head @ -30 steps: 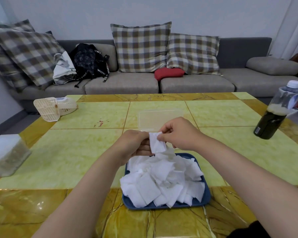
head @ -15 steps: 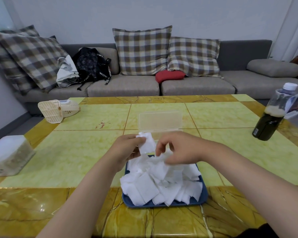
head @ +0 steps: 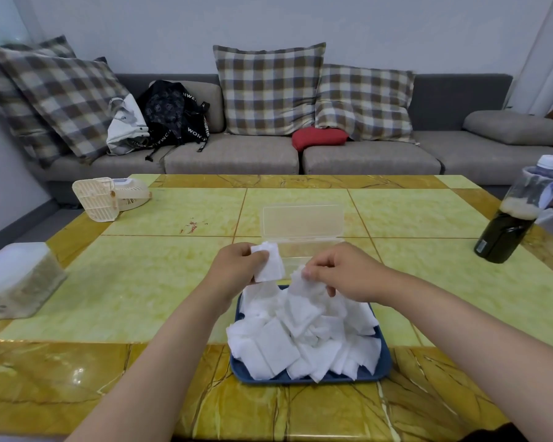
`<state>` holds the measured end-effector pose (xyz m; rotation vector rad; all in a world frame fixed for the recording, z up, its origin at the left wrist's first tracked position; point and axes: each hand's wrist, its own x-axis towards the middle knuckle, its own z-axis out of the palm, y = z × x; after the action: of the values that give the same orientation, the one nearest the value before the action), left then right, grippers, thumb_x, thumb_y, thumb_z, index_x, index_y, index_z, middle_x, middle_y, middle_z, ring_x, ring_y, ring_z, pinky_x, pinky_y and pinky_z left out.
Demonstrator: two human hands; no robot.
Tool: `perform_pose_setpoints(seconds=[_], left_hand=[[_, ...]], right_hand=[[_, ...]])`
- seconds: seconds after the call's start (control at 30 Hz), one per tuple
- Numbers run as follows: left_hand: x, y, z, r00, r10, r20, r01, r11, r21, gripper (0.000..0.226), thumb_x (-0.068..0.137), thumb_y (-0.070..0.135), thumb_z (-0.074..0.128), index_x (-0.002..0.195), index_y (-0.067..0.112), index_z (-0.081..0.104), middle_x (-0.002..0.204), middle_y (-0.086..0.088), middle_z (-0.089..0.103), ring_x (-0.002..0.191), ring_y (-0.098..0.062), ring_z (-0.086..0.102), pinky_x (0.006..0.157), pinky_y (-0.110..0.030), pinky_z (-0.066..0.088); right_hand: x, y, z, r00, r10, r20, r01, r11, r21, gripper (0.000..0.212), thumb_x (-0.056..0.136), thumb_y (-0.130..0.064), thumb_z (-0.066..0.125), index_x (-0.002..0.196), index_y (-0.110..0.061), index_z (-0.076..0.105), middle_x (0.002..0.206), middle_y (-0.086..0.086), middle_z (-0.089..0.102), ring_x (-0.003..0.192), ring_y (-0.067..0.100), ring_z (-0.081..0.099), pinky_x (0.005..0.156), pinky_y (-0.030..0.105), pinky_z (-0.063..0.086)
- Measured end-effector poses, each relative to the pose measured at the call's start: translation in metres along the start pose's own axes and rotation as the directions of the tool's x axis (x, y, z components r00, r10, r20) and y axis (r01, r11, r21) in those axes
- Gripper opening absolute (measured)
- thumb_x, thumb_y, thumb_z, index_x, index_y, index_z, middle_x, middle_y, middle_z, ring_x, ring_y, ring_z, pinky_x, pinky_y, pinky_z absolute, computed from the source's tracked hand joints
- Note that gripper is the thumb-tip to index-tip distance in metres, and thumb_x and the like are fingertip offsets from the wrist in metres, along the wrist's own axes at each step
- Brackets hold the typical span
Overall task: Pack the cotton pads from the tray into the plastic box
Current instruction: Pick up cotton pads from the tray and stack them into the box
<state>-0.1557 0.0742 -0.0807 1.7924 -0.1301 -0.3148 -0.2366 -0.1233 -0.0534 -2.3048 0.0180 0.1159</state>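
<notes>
Holding a small stack of cotton pads (head: 268, 262) above the tray's far edge, the left hand (head: 237, 271) grips it firmly — the right hand (head: 344, 271) pinches 1 pad (head: 300, 279) off the heap (head: 304, 333) in the blue tray (head: 384, 362). Just beyond both hands, the clear plastic box (head: 303, 228) stands open on the yellow table (head: 141, 282).

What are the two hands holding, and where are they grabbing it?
The left hand holds a small stack of cotton pads by its left edge. The right hand pinches the top of one pad from the pile on the tray.
</notes>
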Motion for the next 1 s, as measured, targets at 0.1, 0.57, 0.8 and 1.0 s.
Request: perform_pose_setpoints(seconds=[0.1,0.57,0.8,1.0], left_hand=[[-0.001,0.001,0.003,1.000,0.002,0.001,-0.002,0.999,-0.039,0.014,0.097,0.016,0.061,0.094,0.007,0.071,0.100,-0.013,0.074,0.086,-0.022,0.073,0.070,-0.027,0.063],[-0.005,0.014,0.011,0.965,-0.073,0.251,0.154,0.934,-0.322,0.024,0.097,0.012,0.055,0.111,-0.002,0.068,0.098,-0.017,0.073,0.075,-0.023,0.071,0.064,-0.027,0.059],[-0.003,0.008,0.018,0.993,-0.030,0.112,0.043,0.992,-0.115,0.021,0.085,0.020,0.079,0.104,0.012,0.073,0.096,-0.004,0.077,0.074,-0.010,0.072,0.058,-0.018,0.055],[-0.003,0.013,0.015,0.979,-0.140,0.148,0.179,0.938,-0.297,0.029,0.100,0.027,0.059,0.111,0.001,0.068,0.098,-0.016,0.072,0.077,-0.026,0.072,0.060,-0.027,0.059]], right_hand=[[0.005,-0.001,-0.001,0.984,0.123,-0.131,-0.083,0.959,0.271,0.026,0.100,-0.027,0.063,0.083,-0.010,0.072,0.050,-0.011,0.051,0.046,0.017,0.052,0.047,0.019,0.038],[0.024,-0.007,0.008,0.904,0.392,-0.173,-0.240,0.799,0.552,0.022,0.091,-0.011,0.056,0.069,-0.009,0.055,0.060,0.007,0.047,0.038,0.016,0.046,0.044,0.021,0.024],[0.025,-0.010,0.010,0.935,0.355,-0.017,-0.259,0.714,0.651,0.044,0.094,-0.047,0.059,0.100,-0.005,0.073,0.080,0.009,0.069,0.048,0.020,0.055,0.041,0.024,0.032],[0.021,-0.003,0.003,0.913,0.385,-0.131,-0.254,0.791,0.556,0.012,0.088,-0.017,0.077,0.097,-0.010,0.074,0.081,0.003,0.070,0.052,0.017,0.063,0.046,0.027,0.036]])
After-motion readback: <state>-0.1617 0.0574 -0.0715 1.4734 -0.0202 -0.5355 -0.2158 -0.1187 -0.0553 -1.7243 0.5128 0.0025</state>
